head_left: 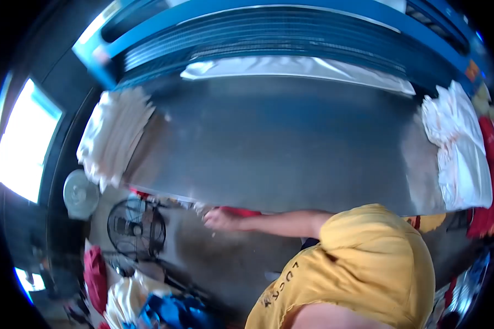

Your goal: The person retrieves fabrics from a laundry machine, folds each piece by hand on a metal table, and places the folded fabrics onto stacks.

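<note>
"Where is the right hand (222, 219)?"

"It is just beside the near edge of the metal table (291, 148), with the arm (282, 222) stretched out to the left. A small red thing (240, 211) shows right next to it. I can't tell what that is."

"What are the fingers (209, 219) doing?"

"They look bent, but they are blurry. I can't tell if they grip anything. The left hand does not show."

"How much is done?"

"Two piles look made, I think. The left pile (112, 134) and the right pile (461, 148) are white cloth in many layers, one at each end of the table. A long white cloth (291, 67) lies along the far side, by the big blue machine (258, 41). It is in neither pile. How much is left, I can't tell."

"What is farther out?"

"A black fan (138, 229) stands near the table's left corner, with a white round thing (80, 194) behind it. Below are cream cloth (129, 296) and shiny blue cloth (175, 311)."

"Any words to read?"

"Yes! The yellow shirt (379, 247) has dark letters. I read LUCK, then a mark too smudgy to read. I can't read a brand on the machine or the fan."
</note>
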Available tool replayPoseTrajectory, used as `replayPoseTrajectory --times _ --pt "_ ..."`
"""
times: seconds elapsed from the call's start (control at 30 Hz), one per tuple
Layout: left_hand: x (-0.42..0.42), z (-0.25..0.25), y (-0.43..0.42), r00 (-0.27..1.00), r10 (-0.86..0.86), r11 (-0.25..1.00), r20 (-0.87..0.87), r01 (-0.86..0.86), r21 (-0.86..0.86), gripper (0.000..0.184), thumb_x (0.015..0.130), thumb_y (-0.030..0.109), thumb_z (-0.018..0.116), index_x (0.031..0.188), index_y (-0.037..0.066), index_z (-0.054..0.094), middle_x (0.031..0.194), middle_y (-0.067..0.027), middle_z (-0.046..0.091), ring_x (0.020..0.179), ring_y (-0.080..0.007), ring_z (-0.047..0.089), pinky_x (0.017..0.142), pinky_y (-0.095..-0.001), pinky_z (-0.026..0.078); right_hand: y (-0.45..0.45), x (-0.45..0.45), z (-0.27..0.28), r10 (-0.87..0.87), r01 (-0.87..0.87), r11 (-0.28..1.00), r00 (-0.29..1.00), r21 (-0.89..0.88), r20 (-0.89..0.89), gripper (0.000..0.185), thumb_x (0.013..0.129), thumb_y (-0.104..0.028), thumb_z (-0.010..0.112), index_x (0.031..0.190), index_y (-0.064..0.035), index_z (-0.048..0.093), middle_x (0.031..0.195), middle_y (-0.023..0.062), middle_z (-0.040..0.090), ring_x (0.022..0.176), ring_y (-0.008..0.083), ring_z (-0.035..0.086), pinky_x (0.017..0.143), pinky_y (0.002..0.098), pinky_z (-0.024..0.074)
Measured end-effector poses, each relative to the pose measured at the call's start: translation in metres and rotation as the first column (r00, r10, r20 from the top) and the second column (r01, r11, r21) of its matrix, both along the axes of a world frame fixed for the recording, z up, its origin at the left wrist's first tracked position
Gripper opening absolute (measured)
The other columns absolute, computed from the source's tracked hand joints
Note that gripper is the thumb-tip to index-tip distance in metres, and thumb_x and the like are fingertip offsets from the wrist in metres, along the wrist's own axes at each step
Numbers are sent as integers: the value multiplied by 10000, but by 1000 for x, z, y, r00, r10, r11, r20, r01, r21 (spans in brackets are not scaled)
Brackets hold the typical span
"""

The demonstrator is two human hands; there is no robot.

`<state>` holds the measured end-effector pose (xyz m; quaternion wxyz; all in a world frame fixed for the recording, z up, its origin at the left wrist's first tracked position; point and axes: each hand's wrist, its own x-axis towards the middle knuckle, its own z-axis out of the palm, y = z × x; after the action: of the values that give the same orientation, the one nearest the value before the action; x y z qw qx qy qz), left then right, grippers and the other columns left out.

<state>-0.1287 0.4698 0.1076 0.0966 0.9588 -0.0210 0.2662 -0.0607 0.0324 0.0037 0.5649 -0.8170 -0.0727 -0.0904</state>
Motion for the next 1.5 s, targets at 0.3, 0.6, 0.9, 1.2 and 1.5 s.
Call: replayPoseTrajectory --times 0.3,0.6,0.9,1.2,1.5 --pt "206 -119 -602 368 -924 383 -106 895 -229 122 786 120 536 872 77 612 893 -123 590 820 -310 566 666 -386 476 -431 -155 -66 -891 905 3 195 -425 409 210 761 -173 571 941 -73 530 1030 91 531 962 280 490 801 434 367" --pt "311 -146 -967 232 -959 266 164 937 229 336 723 80 522 1044 173 553 1006 -74 551 983 -284 492 798 -393 427 -452 -178 -46 -919 829 -37 192 -558 346 148 789 -121 564 933 -103 534 1065 38 505 992 235 474 816 393 350" --pt "233 -159 -893 -209 -973 -194 -94 969 -152 113 813 148 467 748 76 526 728 -128 548 687 -333 555 555 -427 451 -447 -177 -49 -943 876 -131 35 -463 332 146 829 -152 553 969 -113 539 1041 56 525 918 226 528 777 330 417" --pt "353 -124 -583 790 -596 778 -143 612 142 466 814 352 545 1163 53 467 1126 -144 508 943 -334 521 812 -424 416 -522 -290 -27 -814 675 -559 -334 482 -475 358 800 -406 574 754 -52 536 707 45 555 613 126 528 475 262 410" --pt "390 -192 -427 779 -321 856 -539 -6 -517 593 796 444 526 1166 3 385 1063 -191 525 939 -306 534 848 -417 425 -474 -532 -120 -977 673 -209 -182 710 -115 152 811 -197 511 884 -86 586 805 5 536 731 113 498 642 277 424"
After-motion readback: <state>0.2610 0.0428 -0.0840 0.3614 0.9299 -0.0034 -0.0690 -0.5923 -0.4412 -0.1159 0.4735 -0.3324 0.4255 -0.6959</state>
